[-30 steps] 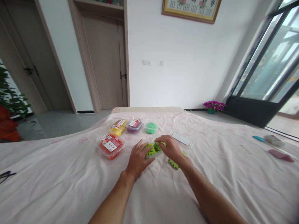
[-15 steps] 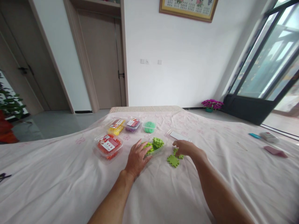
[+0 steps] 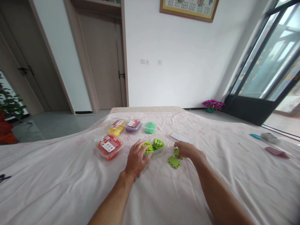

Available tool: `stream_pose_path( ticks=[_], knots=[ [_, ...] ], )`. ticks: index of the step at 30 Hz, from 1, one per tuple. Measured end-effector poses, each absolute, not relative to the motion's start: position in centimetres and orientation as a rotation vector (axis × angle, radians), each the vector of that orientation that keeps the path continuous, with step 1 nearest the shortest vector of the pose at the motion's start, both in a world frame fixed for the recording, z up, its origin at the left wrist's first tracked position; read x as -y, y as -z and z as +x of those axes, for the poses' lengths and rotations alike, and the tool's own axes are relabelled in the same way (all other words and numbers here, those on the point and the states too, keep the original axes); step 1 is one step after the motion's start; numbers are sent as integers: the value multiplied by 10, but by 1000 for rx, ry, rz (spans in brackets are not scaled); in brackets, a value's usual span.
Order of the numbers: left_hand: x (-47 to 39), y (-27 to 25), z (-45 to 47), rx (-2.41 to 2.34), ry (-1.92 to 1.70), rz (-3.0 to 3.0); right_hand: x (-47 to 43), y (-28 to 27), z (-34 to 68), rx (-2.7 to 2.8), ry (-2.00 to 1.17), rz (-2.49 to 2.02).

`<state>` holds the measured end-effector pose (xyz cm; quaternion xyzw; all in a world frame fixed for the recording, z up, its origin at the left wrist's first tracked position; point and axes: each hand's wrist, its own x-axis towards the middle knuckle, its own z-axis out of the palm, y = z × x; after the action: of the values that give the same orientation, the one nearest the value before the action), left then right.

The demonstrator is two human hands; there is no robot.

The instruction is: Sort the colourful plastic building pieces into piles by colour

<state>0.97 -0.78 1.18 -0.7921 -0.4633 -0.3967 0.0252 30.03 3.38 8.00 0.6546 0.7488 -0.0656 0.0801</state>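
A pale cloth (image 3: pixel 150 193) with pink flowers is covering the wide surface and carrying everything. On the left, a red box (image 3: pixel 109 147) is lying nearer than a yellow box (image 3: pixel 116 127), a purple box (image 3: pixel 133 124) and a mint-green box (image 3: pixel 150 127). An open clear tub (image 3: pixel 157 152) is sitting mid-scene; flat green pieces (image 3: pixel 174 162) and a clear lid (image 3: pixel 180 137) are lying to its right. Farther right, a blue item (image 3: pixel 256 136), a white item (image 3: pixel 270 137), a pink item (image 3: pixel 277 152) and a thin stick (image 3: pixel 243 147) are resting.

One head-worn camera looks from above the near part of the white, pink-flowered cloth (image 3: pixel 159 200), forward and down towards the smooth white wall (image 3: pixel 173 87) beyond it. The clear plastic tray (image 3: pixel 157 152) of lime-green plastic pieces (image 3: pixel 158 143) sits mid-cloth, at middle range; the dark-framed glass door (image 3: pixel 253 107), right of the cloth, stands farther off.
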Motion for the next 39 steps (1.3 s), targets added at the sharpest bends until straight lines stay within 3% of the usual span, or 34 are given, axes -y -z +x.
stream_pose_path(
  ticks=[8, 17, 23, 30, 39],
  knots=[
    [6, -10, 8, 1454, 1289, -2358, -37, -74, 306, -2294, 231, 1969],
    [4, -8, 8, 1472, 1280, -2405, -28, -107, 289, -2590, 17, 2240],
    [5, -9, 8, 1432, 1319, -2464, -20, -111, 259, -3044, 154, 1998],
    [4, -6, 7, 1434, 1242, -2498, -25, -94, 249, -3202, 319, 1811],
    [3, -7, 7, 1450, 1233, -2471, -17, -101, 245, -3217, 184, 1558]
  ],
)
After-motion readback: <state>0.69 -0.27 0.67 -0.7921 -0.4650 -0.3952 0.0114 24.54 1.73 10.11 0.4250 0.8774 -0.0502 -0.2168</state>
